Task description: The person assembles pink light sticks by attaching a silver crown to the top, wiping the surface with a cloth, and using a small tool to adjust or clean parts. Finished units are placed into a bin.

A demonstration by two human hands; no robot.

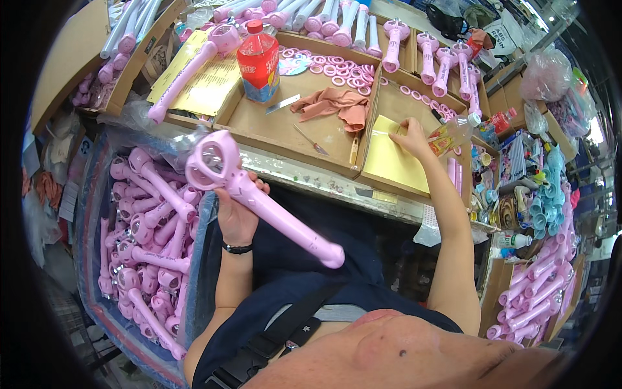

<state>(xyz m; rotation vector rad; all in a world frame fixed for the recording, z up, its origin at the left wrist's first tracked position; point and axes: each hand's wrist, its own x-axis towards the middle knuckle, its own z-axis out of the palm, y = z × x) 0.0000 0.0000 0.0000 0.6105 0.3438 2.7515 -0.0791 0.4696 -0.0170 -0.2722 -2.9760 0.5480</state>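
Note:
A pink toy wand with a round, open-framed head lies slanted in my left hand. My left fingers are wrapped round it just below the head, and its handle end points toward the lower right. Over a yellow sheet in the cardboard tray, my right hand has its fingertips pinched together at the sheet's upper part. Whatever is between those fingertips is too small to make out.
A blue-lined bin heaped with pink wands stands at left. The cardboard tray holds a red-capped bottle, an orange cloth, blades and pink rings. A clear bottle lies beside my right forearm. More wands fill a box at right.

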